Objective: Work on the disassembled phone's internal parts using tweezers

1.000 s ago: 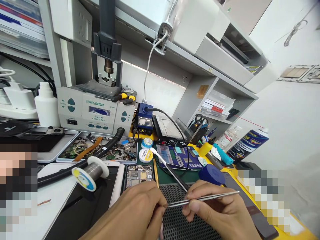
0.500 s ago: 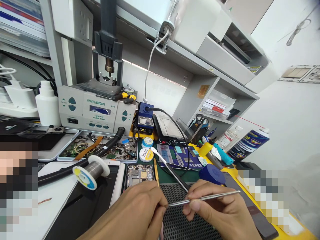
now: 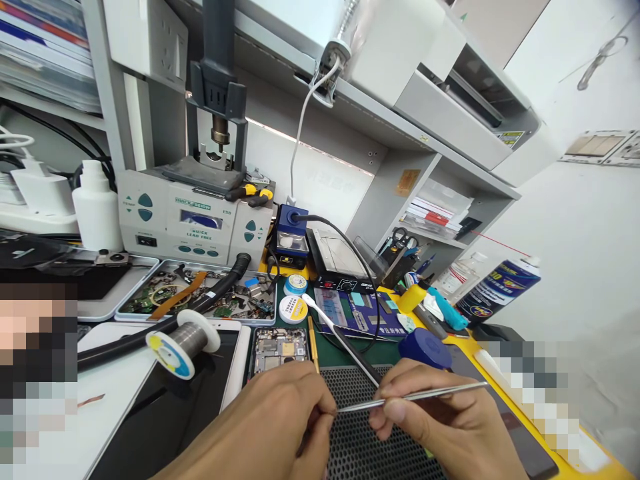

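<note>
My right hand [image 3: 433, 413] pinches a slim, silvery metal tool [image 3: 450, 392] between thumb and fingers, held nearly level. The tool's left end reaches the fingertips of my left hand [image 3: 285, 420]. Those left fingers are pressed together, and what they hold is hidden behind the hand. Both hands are above a black perforated mat [image 3: 360, 433]. Just beyond my left hand lies an opened phone [image 3: 280, 348] with its inner parts exposed. A gold-coloured pen-like tool [image 3: 313, 340] lies beside it. A white-and-black cord-like piece [image 3: 350, 350] runs down behind my right hand.
At left, a solder spool [image 3: 187, 340] rests on a dark-screened tablet [image 3: 175, 400]. Behind it are a tray of parts [image 3: 273, 313] and a hot-air station [image 3: 173, 220]. A blue round container [image 3: 425, 348] and a spray can [image 3: 500, 293] are at right.
My right hand and the metal tool have shifted very slightly to the right. A pinkish bit below my left hand no longer shows, and a yellow-green bit shows under my right hand.
</note>
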{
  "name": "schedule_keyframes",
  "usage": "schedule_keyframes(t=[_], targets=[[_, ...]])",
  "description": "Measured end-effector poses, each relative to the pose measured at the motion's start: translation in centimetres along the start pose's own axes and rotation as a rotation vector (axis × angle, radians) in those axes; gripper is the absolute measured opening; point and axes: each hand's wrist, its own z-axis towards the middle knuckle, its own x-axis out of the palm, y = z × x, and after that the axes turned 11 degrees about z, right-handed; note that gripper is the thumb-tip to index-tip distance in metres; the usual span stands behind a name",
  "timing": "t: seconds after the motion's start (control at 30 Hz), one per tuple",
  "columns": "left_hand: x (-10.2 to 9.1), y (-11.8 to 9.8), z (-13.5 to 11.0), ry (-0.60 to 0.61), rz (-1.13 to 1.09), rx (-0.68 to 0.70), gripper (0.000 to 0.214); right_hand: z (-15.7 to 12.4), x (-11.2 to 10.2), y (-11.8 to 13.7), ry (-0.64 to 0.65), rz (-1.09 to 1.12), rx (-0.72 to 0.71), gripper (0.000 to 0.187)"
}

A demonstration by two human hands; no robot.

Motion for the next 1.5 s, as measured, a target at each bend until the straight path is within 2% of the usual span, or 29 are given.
schedule_keyframes(t=[0.23,0.33,0.4,0.53,0.67,0.8,1.1,1.27,1.5], targets=[[-0.3,-0.4,0.0,0.007,-0.021,-0.002,0.025,-0.1,-0.3,-0.1,0.002,-0.011,-0.004,0.01],[-0.8,-0.7,0.0,-0.005,-0.088,-0.079,0.023,-0.2,-0.3,0.0,-0.004,0.008,0.014,0.009],[-1.2,-0.8,0.1,-0.024,-0.165,-0.154,0.027,-0.2,-0.2,0.1,-0.03,0.029,0.032,0.006],[-1.6,-0.6,0.1,0.047,-0.448,-0.253,0.034,-0.2,0.3,0.2,-0.098,0.038,0.076,0.005],[-1.9,-0.3,0.4,0.032,-0.628,-0.303,0.036,-0.1,0.5,-0.1,0.013,-0.032,0.033,0.006],[-2.5,-0.3,0.8,-0.03,-0.753,-0.357,0.028,0.0,1.0,-0.3,0.042,-0.15,-0.029,0.012],[-3.2,-0.6,0.7,-0.142,-0.793,-0.403,0.031,0.9,3.0,-0.4,0.004,-0.251,-0.099,0.013],[-3.4,-0.7,0.7,-0.2,-0.803,-0.417,0.03,0.9,3.4,-0.2,0.043,-0.24,-0.117,0.019],[-3.5,-1.0,0.4,-0.182,-0.811,-0.419,0.029,0.8,3.6,0.0,0.112,-0.253,-0.107,0.029]])
